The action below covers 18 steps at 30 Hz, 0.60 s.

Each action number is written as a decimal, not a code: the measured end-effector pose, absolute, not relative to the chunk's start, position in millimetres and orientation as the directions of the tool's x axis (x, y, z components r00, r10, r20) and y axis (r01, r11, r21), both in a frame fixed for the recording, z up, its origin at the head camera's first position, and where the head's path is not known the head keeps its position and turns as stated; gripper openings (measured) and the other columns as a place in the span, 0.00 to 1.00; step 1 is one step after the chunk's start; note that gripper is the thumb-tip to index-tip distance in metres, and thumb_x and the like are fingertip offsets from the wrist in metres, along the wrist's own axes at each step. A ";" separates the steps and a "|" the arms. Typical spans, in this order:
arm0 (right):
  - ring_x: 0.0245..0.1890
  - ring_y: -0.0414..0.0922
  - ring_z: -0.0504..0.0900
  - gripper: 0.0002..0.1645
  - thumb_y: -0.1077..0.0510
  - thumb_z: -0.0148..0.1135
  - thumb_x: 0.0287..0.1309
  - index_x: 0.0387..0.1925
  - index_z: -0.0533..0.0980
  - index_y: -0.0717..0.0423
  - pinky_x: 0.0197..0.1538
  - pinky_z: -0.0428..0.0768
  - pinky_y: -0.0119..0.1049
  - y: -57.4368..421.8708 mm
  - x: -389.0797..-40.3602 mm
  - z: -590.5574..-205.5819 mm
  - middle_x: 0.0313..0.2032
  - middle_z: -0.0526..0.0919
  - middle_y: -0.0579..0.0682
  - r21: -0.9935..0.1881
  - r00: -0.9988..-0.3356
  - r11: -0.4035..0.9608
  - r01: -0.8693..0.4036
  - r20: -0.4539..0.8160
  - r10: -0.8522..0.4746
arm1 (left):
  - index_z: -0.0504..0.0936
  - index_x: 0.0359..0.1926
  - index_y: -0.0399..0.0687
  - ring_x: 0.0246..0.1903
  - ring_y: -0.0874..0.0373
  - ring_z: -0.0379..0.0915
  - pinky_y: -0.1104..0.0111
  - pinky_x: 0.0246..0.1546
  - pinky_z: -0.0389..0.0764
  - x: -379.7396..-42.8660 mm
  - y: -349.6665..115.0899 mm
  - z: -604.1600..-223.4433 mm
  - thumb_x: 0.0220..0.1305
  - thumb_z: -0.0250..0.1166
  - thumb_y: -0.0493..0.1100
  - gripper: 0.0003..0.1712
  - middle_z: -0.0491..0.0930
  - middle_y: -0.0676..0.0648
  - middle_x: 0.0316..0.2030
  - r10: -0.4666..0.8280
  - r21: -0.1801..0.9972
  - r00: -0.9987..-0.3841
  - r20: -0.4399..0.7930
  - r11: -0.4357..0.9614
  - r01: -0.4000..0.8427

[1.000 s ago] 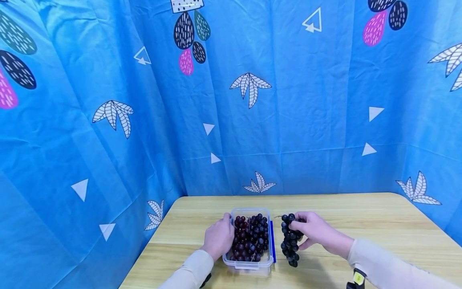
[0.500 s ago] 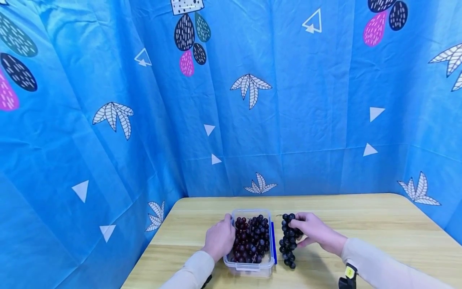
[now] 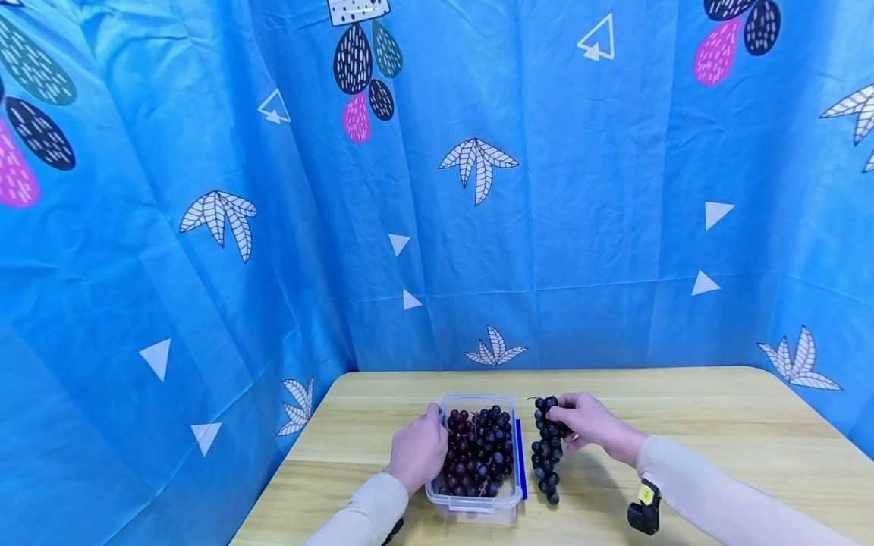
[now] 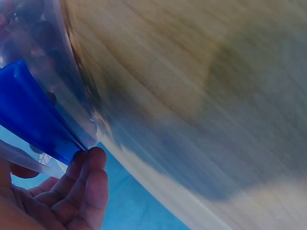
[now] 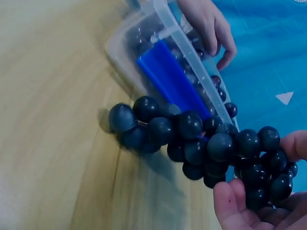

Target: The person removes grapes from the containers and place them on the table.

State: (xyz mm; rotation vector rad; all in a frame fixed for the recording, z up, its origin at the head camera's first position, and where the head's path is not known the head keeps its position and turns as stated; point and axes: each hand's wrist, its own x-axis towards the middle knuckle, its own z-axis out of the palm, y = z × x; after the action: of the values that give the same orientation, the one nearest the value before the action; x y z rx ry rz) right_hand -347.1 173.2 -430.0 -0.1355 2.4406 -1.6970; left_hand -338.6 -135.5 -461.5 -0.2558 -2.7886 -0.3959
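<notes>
A: What's on your remote feed?
B: I see a person's R hand (image 3: 592,425) pinching a bunch of dk. grapes (image 3: 546,455) btwn thumb and fingers, bunch hanging just R of a clear plastic box (image 3: 473,502). Can't tell if its low end touches the wood tbl. (image 3: 683,409).
A: And the L hand (image 3: 418,449)?
B: Curled over the box's L rim; in my L-wrist view, fingertips meet a blue flap (image 4: 33,110) on that side.
A: Box contents?
B: More grapes (image 3: 471,459), reddish at L, blacker at R. A 2nd blue flap (image 3: 521,459) lies along the outer R wall.
A: Backdrop?
B: Blue curtain (image 3: 580,227) w/ white leaf & triangle prints.
</notes>
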 end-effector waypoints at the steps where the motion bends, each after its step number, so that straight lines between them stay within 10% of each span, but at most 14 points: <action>1: 0.21 0.43 0.74 0.10 0.57 0.62 0.61 0.36 0.74 0.62 0.28 0.84 0.41 173.2 -349.3 -431.4 0.29 0.72 0.50 -0.933 -0.983 0.360 0.013 -0.078 -0.165 | 0.73 0.59 0.39 0.16 0.61 0.67 0.67 0.17 0.70 -338.8 -135.3 -461.4 0.73 0.52 0.44 0.19 0.78 0.50 0.24 0.132 0.245 -0.935 0.328 0.944 0.219; 18: 0.20 0.46 0.80 0.24 0.51 0.71 0.59 0.46 0.75 0.67 0.32 0.85 0.44 164.7 -367.2 -445.1 0.30 0.78 0.54 -0.885 -0.991 0.466 -0.006 -0.058 -0.122 | 0.74 0.56 0.41 0.19 0.58 0.73 0.64 0.19 0.73 -343.4 -134.9 -466.5 0.71 0.54 0.44 0.17 0.82 0.48 0.28 0.128 0.227 -0.923 0.363 0.949 0.220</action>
State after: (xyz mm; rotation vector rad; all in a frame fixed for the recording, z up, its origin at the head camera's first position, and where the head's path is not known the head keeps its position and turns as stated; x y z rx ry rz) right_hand -367.2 164.7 -445.1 -0.1132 2.5915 -1.5632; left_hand -343.4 -134.9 -466.5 -0.2538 -2.7533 -0.3764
